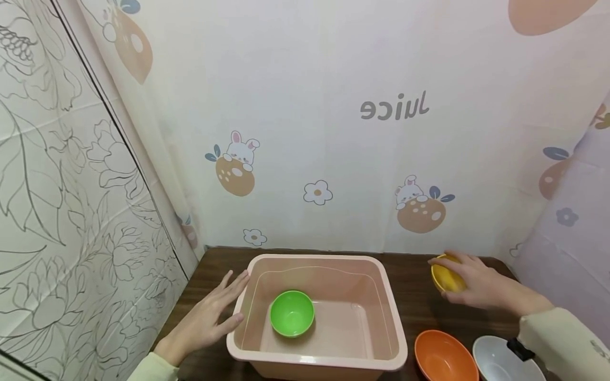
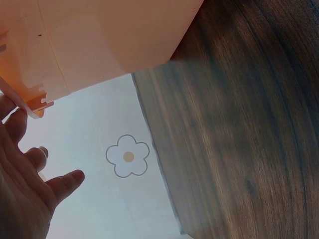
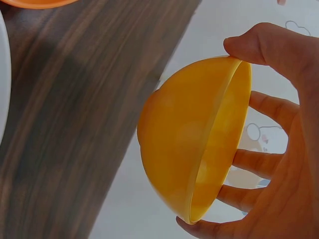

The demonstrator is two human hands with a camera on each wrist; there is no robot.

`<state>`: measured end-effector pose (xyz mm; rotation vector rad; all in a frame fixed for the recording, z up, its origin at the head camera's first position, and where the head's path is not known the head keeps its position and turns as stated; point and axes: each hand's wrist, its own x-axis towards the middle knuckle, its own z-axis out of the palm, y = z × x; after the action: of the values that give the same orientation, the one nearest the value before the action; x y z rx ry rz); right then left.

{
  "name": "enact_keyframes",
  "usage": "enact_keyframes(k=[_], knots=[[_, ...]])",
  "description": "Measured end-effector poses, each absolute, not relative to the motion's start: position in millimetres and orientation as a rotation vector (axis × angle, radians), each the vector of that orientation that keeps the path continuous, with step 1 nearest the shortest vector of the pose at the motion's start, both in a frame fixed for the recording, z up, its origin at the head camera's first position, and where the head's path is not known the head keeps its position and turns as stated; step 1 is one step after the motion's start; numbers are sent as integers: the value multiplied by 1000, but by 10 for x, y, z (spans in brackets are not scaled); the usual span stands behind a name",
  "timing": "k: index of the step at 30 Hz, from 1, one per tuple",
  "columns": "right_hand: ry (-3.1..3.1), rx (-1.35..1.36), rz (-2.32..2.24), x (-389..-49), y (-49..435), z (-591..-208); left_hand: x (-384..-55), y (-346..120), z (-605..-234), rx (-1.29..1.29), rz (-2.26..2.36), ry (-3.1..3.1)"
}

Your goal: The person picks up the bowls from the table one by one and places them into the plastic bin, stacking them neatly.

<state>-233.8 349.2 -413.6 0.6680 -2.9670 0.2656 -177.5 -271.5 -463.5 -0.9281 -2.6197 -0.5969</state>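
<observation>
My right hand (image 1: pixel 486 283) grips a yellow bowl (image 3: pixel 174 129) by its rim, thumb on one side and fingers spread across the other. The bowl is tipped on its side above the right part of the table. My left hand (image 1: pixel 207 317) touches the left rim of a pink plastic tub (image 1: pixel 352 361) with extended fingers, its thumb spread lower along the same rim. Inside the tub, toward the left, a green bowl (image 1: pixel 292 313) sits upright on the bottom. Right of the tub are an orange bowl (image 1: pixel 445 357) and a white bowl (image 1: pixel 505 360), side by side.
A dark wooden table (image 1: pixel 414 296) carries the tub and the bowls. Behind it hangs a pale curtain (image 1: pixel 324 132) printed with rabbits, fruit and flowers. A panel with line-drawn flowers (image 1: pixel 86 211) stands along the left side. My right sleeve (image 1: pixel 557 338) overlaps the white bowl.
</observation>
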Motion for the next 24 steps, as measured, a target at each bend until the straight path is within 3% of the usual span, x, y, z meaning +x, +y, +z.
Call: enact_keyframes(k=[24], knots=[[-2753,937,265,-2482,3138,-3673,-1782,-2740,-4596,-928,-587,-2671]])
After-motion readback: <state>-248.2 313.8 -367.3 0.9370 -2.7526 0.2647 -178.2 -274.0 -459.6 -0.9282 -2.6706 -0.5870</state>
